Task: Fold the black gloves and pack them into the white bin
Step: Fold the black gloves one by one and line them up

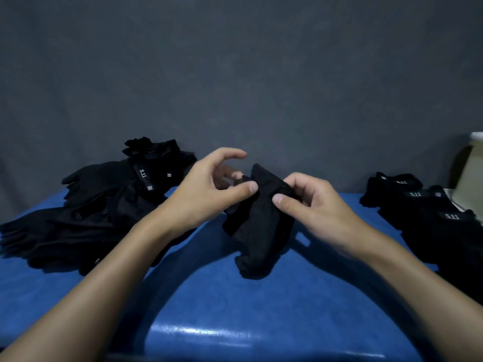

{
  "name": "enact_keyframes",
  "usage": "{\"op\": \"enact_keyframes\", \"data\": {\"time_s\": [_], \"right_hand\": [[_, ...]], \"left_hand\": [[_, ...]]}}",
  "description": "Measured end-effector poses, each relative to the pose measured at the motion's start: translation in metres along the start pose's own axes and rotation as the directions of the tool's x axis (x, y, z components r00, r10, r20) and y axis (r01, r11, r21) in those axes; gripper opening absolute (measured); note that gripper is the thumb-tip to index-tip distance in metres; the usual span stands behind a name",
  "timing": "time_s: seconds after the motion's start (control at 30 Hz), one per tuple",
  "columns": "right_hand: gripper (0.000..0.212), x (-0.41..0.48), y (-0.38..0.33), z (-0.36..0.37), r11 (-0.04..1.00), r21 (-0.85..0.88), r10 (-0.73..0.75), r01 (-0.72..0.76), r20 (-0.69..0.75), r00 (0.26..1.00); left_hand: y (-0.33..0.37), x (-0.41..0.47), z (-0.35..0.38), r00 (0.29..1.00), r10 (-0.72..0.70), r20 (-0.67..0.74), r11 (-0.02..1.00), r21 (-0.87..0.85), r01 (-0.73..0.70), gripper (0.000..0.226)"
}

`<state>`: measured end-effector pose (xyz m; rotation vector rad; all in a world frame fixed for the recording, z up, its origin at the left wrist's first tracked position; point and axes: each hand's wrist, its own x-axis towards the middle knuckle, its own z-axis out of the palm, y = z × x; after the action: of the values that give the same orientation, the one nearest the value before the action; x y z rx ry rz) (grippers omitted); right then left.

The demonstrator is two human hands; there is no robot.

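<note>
At the centre of the frame, a black glove (257, 231) hangs above the blue table (209, 296), its shape hard to read in the dim light. The left hand (206, 194) pinches its upper edge, thumb in front, fingers partly hidden behind. The right hand (317, 210) grips it alongside, fingertips curled out of sight. A loose pile of gloves (99, 210) lies at left, folded gloves (428, 220) at right. The white bin (470, 176) is cut off by the right edge.
</note>
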<state>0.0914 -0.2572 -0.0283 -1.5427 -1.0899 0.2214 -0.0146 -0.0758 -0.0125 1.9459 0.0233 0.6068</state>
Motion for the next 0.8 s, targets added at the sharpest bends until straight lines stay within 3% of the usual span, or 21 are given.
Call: {"op": "enact_keyframes", "data": {"time_s": [0.13,0.27,0.43,0.5,0.57,0.63,0.67,0.73,0.8], "right_hand": [[0.010,-0.004,0.000,-0.003,1.000,0.016,-0.001,0.002,-0.047,0.999],[0.013,-0.010,-0.003,-0.006,0.999,-0.014,0.040,-0.041,-0.075,0.996],[0.016,-0.012,-0.001,-0.004,0.985,0.026,0.170,-0.168,-0.197,0.966],[0.020,-0.013,0.009,-0.003,0.945,-0.008,0.320,-0.327,-0.190,0.928],[0.027,-0.017,0.017,-0.009,0.828,-0.348,0.414,-0.440,-0.148,0.898],[0.030,-0.022,0.018,-0.017,0.679,-0.627,0.376,-0.382,-0.151,0.914],[0.028,-0.024,0.016,-0.020,0.658,-0.678,0.317,-0.328,-0.146,0.937],[0.021,-0.029,0.008,-0.023,0.745,-0.638,0.201,-0.194,-0.064,0.978],[0.021,-0.033,-0.001,-0.019,0.850,-0.520,0.174,-0.090,0.115,0.978]], "left_hand": [[-0.010,0.000,0.008,0.992,-0.114,0.044,0.987,-0.108,0.119,0.046],[-0.005,0.003,0.007,0.991,-0.104,-0.088,0.951,-0.299,0.074,0.036],[-0.008,0.008,0.007,0.954,-0.097,-0.285,0.949,-0.317,0.002,0.022],[-0.016,0.007,0.008,0.957,-0.076,-0.281,0.987,-0.155,0.033,0.015],[-0.029,0.003,0.009,0.983,-0.027,-0.183,0.993,0.107,0.047,0.013],[-0.041,-0.002,0.011,0.998,-0.035,-0.042,0.960,0.275,0.046,0.014],[-0.045,-0.005,0.013,0.999,-0.047,0.017,0.941,0.335,0.038,0.013],[-0.047,-0.010,0.017,0.992,-0.067,0.111,0.905,0.426,0.013,0.014],[-0.045,-0.015,0.020,0.982,-0.087,0.170,0.882,0.470,-0.003,0.017]]}}
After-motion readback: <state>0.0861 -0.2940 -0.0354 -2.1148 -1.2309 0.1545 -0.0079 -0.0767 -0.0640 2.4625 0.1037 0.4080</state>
